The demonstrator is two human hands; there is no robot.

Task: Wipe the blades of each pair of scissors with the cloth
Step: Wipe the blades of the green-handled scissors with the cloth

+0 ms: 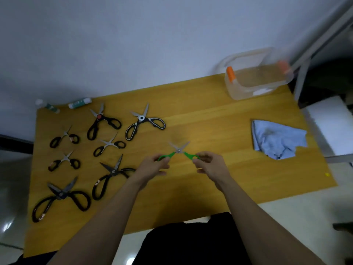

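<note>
Green-handled scissors point(179, 150) are held over the middle of the wooden table point(210, 115), blades spread apart and pointing away from me. My left hand point(152, 165) pinches the left green handle. My right hand point(208, 163) pinches the right green handle. A crumpled light blue cloth point(277, 139) lies at the right side of the table, apart from both hands. Several black-handled scissors lie opened on the left half, among them a large pair point(61, 196) at the front left and a black-and-grey pair point(143, 120) further back.
A clear plastic box point(257, 75) with orange clips stands at the back right corner. Two small tubes point(79, 103) lie at the back left edge. A white surface point(330, 123) and a metal frame are to the right of the table.
</note>
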